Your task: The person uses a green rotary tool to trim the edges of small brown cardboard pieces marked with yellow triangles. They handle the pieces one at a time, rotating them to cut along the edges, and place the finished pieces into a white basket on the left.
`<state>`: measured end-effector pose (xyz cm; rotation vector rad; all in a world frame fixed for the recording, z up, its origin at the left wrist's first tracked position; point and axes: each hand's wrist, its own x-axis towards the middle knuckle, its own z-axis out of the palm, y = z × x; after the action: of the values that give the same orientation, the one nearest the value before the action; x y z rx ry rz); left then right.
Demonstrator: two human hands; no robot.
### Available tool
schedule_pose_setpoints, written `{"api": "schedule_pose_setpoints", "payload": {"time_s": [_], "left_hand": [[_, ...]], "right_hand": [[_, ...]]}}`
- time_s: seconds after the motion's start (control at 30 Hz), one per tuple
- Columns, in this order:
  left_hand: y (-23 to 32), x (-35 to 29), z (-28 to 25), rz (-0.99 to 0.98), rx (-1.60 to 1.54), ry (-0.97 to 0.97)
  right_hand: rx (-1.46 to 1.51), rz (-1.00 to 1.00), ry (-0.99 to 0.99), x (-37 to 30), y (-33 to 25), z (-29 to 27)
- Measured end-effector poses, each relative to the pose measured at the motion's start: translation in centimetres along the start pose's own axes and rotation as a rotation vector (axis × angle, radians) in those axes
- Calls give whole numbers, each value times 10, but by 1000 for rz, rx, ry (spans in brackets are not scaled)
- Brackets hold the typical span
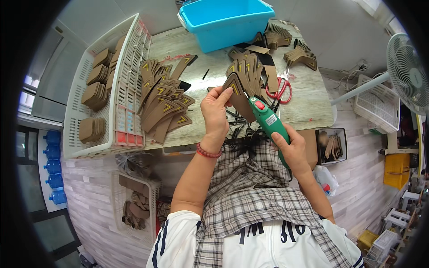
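Between the thumb and fingers of my left hand (215, 109) is a flat brown piece with a dark edge and a yellow V-shaped mark (240, 102). My right hand (292, 149) is wrapped around a green handheld power tool with a red button (268, 119). The tool's narrow front end meets the right edge of the brown piece; its exact tip is hard to make out. Thin black trimmings (245, 142) hang below the piece and lie over my plaid apron (250, 176). Just beyond my hands, similar brown pieces (246, 67) lie fanned out.
A pile of marked brown pieces (165, 102) lies left on the table (205, 53), beside a white crate (109, 145) of stacked pieces. Red-handled scissors (281, 91) rest at right. A blue tub (228, 27) stands at the back. A fan (409, 73) stands far right.
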<state>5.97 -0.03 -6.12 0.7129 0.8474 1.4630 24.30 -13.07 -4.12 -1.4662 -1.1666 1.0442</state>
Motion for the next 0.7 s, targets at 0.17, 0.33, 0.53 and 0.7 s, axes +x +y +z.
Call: {"api": "schedule_pose_setpoints", "payload": {"time_s": [0.17,0.33,0.53,0.7], "left_hand": [[-3,1,0,-24,-7,-1],[-7,-8,1,-89,-33,-4],[-13,-16,3,-133,-36,-9],[-16,-25,3,-142,-1,-37]], "right_hand": [[-24,-7,-8,-1,6,-2],[-1,-14,-12,-1,5,1],[11,-36,19,-1,4,4],[28,-33,27,1,-2,4]]}}
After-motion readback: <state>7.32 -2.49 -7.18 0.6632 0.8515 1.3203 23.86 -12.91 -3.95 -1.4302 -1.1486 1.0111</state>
